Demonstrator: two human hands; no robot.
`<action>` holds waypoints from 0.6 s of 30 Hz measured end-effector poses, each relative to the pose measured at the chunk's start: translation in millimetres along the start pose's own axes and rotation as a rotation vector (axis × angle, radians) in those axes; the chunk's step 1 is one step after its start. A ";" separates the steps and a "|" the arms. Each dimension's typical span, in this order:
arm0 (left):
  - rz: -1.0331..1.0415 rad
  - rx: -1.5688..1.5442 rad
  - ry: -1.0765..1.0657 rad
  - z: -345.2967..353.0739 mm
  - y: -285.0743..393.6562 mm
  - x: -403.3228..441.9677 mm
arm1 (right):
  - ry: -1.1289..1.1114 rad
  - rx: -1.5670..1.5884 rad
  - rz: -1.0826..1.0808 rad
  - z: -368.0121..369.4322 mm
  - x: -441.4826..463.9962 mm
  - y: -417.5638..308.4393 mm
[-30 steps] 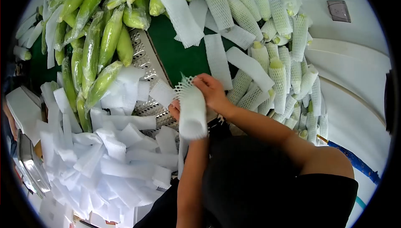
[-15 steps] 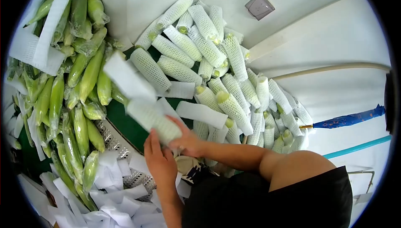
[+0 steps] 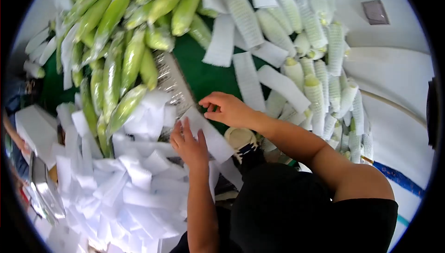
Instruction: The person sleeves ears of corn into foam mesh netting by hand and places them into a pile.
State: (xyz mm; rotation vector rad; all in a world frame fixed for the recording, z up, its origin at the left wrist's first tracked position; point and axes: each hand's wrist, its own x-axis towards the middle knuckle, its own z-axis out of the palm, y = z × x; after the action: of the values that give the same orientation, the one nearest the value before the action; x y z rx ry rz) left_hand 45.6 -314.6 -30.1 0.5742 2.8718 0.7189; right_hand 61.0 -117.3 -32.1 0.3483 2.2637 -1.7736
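Note:
My left hand [image 3: 190, 147] has its fingers spread at the edge of a flat white foam net sleeve [image 3: 211, 135]; contact looks likely, but a grip does not show. Just above that sleeve, my right hand [image 3: 227, 109] is loosely curled with thumb and fingers apart, nothing visible between them. More loose foam sleeves [image 3: 249, 80] lie beyond it on the green surface [image 3: 197, 63]. Ears of corn in clear plastic [image 3: 113, 79] are heaped at the upper left. Foam-sleeved ears of corn [image 3: 276, 33] are piled at the upper right.
A large heap of white foam sleeves [image 3: 134, 192] fills the lower left. A perforated metal strip [image 3: 174, 79] runs beside the green surface. My shoe [image 3: 241, 138] shows below my right hand. A blue umbrella [image 3: 398, 177] is at the right. Part of another person's arm [image 3: 16, 137] appears far left.
The foam-sleeved piece that both hands held has left them. My hands have moved apart, with the left one now at a flat sleeve. The view has shifted left and down.

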 end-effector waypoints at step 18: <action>-0.031 -0.624 0.070 -47.1 -30.4 73.4 | -0.080 0.643 -0.001 31.0 33.8 -33.1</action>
State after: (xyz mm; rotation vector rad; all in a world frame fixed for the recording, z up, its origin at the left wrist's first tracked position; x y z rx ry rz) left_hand -41.9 -330.8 -5.3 0.4120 2.4869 1.5577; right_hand 19.5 -153.9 -20.4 0.3750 1.5848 -2.4290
